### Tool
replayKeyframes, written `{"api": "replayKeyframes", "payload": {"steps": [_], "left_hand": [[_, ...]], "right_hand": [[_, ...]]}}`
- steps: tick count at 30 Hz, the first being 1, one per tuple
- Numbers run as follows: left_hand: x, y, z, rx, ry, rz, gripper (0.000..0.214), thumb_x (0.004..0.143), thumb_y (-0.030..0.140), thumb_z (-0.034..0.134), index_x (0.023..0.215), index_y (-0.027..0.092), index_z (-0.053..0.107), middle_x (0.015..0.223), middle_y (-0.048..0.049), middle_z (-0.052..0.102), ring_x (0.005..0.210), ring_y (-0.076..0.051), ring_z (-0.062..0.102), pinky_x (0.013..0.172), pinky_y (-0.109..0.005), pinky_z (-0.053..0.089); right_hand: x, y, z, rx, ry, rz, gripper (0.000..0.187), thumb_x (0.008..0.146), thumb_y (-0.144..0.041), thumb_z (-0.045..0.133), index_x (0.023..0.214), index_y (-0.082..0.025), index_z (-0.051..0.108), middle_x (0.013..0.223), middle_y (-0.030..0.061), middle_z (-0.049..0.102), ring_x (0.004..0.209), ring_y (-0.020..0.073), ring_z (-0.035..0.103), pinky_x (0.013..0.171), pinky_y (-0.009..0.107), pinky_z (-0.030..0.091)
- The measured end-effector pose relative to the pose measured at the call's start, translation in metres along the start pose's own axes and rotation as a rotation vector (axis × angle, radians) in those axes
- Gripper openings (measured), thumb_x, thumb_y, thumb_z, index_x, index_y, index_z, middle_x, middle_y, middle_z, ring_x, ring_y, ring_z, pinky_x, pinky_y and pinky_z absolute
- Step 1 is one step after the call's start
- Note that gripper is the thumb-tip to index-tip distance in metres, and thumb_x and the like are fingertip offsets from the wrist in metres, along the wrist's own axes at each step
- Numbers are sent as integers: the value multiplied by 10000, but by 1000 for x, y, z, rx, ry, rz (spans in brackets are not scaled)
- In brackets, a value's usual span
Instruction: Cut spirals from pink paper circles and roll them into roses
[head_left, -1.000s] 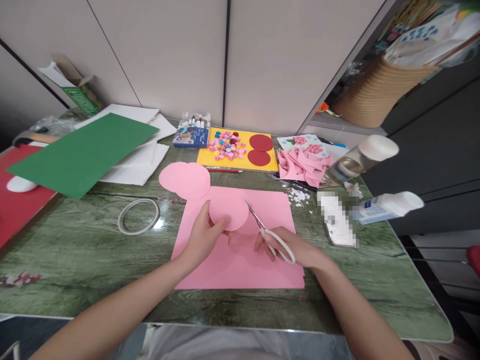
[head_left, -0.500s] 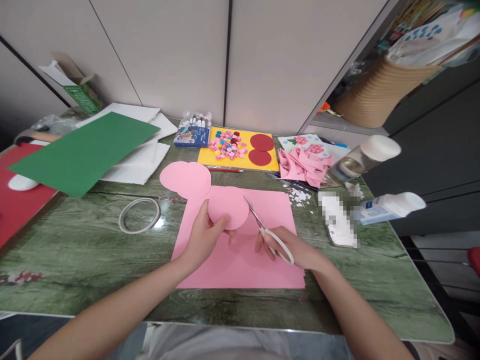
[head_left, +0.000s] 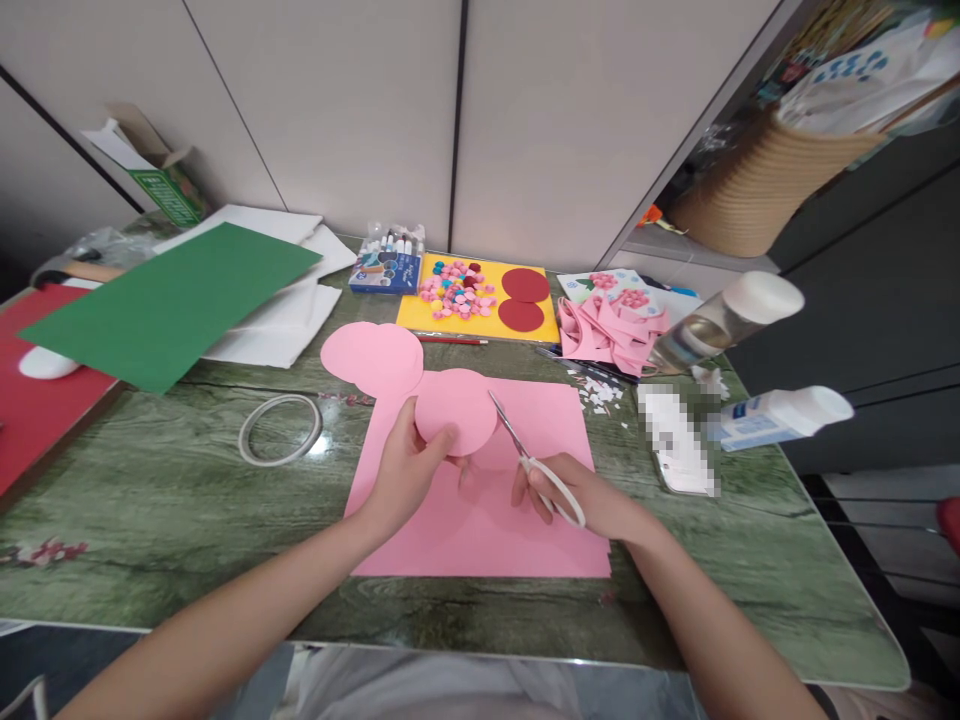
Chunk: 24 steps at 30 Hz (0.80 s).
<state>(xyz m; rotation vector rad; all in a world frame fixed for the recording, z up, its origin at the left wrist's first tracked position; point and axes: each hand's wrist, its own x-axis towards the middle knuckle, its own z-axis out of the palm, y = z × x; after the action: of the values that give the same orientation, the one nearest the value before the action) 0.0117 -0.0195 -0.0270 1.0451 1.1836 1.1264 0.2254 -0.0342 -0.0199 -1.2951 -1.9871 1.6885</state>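
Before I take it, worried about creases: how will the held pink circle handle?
The pink circle is likely light, looking thin. It seems fairly stiff: gripped at one side by the left hand, it shows no droop.

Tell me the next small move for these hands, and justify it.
Probably turn the pink disc slightly with the left hand: that hand grips its lower left edge, while the right hand holds the scissors by the disc's right edge. A small turn would likely bring another stretch of rim to the scissors.
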Motion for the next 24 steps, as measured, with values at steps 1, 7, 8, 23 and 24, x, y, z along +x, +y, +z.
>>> {"api": "replayKeyframes", "payload": {"steps": [1, 7, 8, 23, 24], "left_hand": [[0, 0, 0, -1, 3, 3, 247, 750, 275, 535, 966, 175, 467, 921, -22, 534, 721, -114, 545, 508, -211, 514], [1, -1, 0, -22, 10, 11, 279, 755, 285, 524, 1004, 174, 465, 923, -27, 537, 696, -101, 535, 512, -210, 510], [1, -1, 0, -31, 8, 11, 279, 756, 287, 523, 1005, 175, 465, 927, -28, 538, 695, -100, 534, 516, -211, 510], [2, -5, 0, -98, -53, -30, 188, 770, 260, 500, 940, 189, 458, 862, -8, 531, 656, -90, 501, 472, -179, 445], [2, -5, 0, -97, -54, -36, 194, 767, 255, 502, 945, 191, 459, 863, -10, 536, 656, -92, 501, 468, -178, 438]], "right_hand": [[0, 0, 0, 0, -2, 1, 543, 878, -539, 252, 739, -123, 574, 544, -1, 512, 519, 98, 458, 537, 218, 355], [-1, -1, -1, -12, -4, 7, 534, 878, -534, 260, 737, -127, 574, 540, -3, 508, 519, 101, 462, 532, 218, 356], [-1, -1, -1, -14, -4, 8, 532, 879, -532, 260, 738, -127, 575, 540, -3, 508, 518, 101, 463, 531, 218, 357], [1, 2, 3, -33, 9, 7, 539, 873, -541, 268, 698, -127, 567, 551, 2, 508, 533, 102, 474, 531, 218, 353], [1, 2, 3, -38, 12, 6, 539, 872, -541, 271, 696, -128, 568, 556, 3, 509, 537, 103, 476, 532, 218, 354]]}}
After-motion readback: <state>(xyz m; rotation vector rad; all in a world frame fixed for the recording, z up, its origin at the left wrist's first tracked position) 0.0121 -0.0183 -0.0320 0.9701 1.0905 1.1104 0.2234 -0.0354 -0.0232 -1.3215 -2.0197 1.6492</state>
